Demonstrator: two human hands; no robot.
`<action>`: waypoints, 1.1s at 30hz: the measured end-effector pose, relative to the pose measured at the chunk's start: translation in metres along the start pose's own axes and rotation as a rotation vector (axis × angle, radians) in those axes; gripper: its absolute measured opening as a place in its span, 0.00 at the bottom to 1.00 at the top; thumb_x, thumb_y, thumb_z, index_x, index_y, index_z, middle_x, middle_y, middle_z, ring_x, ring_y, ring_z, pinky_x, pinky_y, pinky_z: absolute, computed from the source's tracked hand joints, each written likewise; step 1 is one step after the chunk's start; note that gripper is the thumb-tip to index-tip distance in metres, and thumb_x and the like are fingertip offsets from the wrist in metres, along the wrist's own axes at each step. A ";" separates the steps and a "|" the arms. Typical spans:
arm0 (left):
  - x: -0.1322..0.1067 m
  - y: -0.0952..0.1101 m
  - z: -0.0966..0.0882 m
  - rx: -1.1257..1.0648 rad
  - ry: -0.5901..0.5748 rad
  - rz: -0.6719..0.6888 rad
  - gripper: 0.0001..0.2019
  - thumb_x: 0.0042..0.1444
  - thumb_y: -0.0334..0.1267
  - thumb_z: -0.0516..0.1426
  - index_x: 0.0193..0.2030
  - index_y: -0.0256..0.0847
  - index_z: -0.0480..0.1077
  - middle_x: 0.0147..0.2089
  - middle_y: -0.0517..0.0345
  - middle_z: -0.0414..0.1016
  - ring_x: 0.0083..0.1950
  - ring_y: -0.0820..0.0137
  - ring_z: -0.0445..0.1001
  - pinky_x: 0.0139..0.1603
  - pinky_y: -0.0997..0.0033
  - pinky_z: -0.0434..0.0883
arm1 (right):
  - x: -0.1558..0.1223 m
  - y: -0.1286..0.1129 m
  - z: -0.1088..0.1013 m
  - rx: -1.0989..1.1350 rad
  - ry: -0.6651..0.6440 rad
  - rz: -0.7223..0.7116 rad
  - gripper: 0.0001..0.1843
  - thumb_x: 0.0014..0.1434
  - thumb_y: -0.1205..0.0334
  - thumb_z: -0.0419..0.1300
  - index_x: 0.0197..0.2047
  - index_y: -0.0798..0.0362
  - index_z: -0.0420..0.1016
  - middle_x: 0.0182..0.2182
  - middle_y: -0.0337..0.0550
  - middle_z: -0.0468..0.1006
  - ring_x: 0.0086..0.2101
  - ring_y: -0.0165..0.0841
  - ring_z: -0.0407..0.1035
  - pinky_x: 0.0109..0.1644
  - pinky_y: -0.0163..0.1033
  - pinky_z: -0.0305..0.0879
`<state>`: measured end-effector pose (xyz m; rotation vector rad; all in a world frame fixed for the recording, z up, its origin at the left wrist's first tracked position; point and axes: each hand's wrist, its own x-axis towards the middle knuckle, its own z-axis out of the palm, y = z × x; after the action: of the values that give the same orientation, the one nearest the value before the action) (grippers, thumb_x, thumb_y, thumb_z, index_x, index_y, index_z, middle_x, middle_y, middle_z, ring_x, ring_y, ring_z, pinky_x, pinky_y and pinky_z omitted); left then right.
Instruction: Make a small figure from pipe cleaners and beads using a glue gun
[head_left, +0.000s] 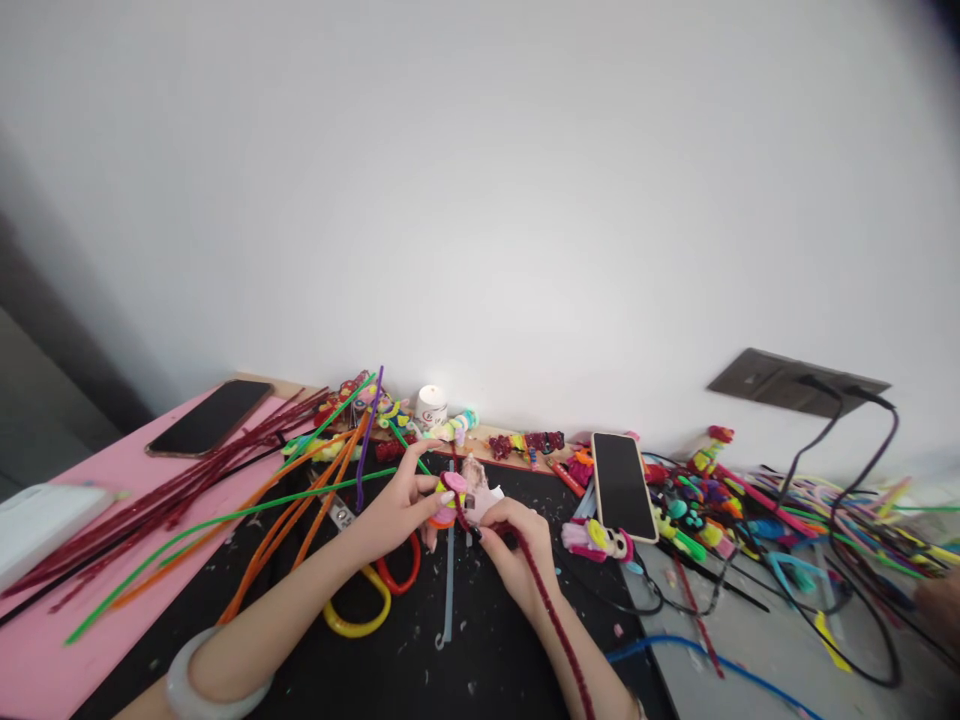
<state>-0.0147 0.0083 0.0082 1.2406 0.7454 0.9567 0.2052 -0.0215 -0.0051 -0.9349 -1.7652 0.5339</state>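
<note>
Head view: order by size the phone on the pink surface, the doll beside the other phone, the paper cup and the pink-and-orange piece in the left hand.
1. Phone
2. Doll
3. Paper cup
Unsure: the held piece, partly hidden by the left hand, looks close to the cup.

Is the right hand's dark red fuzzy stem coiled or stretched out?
Mostly stretched out: the fuzzy stem curves gently from the right hand to the picture's bottom edge.

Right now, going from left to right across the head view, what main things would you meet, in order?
White object at the left edge, dark-rimmed phone, left hand, right hand, pale-rimmed phone, wall socket.
</note>
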 end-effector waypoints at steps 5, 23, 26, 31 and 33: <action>0.000 -0.003 -0.006 -0.055 -0.079 -0.079 0.50 0.63 0.58 0.69 0.76 0.48 0.40 0.28 0.73 0.76 0.19 0.72 0.75 0.22 0.75 0.74 | 0.001 -0.004 0.001 0.065 -0.037 -0.063 0.19 0.69 0.52 0.69 0.27 0.49 0.80 0.22 0.39 0.79 0.23 0.34 0.69 0.28 0.38 0.65; -0.007 -0.005 -0.007 -0.363 -0.247 -0.241 0.57 0.64 0.56 0.70 0.85 0.49 0.36 0.30 0.63 0.80 0.17 0.78 0.66 0.21 0.80 0.63 | 0.001 -0.005 0.015 0.569 -0.012 0.525 0.39 0.56 0.21 0.68 0.19 0.46 0.63 0.14 0.30 0.56 0.18 0.29 0.47 0.24 0.36 0.47; -0.008 -0.004 -0.007 -0.396 -0.266 -0.251 0.57 0.64 0.55 0.70 0.85 0.49 0.36 0.31 0.63 0.79 0.17 0.79 0.67 0.21 0.80 0.62 | 0.003 -0.007 0.014 0.620 -0.037 0.548 0.40 0.54 0.20 0.68 0.19 0.46 0.61 0.14 0.30 0.55 0.18 0.28 0.45 0.23 0.36 0.46; -0.010 0.000 -0.006 -0.418 -0.272 -0.259 0.58 0.64 0.55 0.70 0.85 0.47 0.33 0.31 0.62 0.80 0.17 0.79 0.65 0.21 0.81 0.61 | 0.004 -0.007 0.014 0.727 -0.079 0.550 0.38 0.56 0.23 0.70 0.21 0.46 0.62 0.14 0.28 0.54 0.16 0.27 0.45 0.22 0.35 0.46; -0.010 0.001 -0.006 -0.426 -0.281 -0.255 0.58 0.64 0.55 0.70 0.86 0.47 0.33 0.30 0.63 0.80 0.17 0.79 0.65 0.21 0.81 0.61 | 0.003 -0.006 0.014 0.753 -0.092 0.537 0.37 0.57 0.25 0.70 0.22 0.46 0.63 0.14 0.28 0.54 0.16 0.27 0.45 0.21 0.35 0.46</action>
<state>-0.0247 0.0018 0.0074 0.8568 0.4341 0.6686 0.1892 -0.0218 -0.0042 -0.8233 -1.1978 1.4810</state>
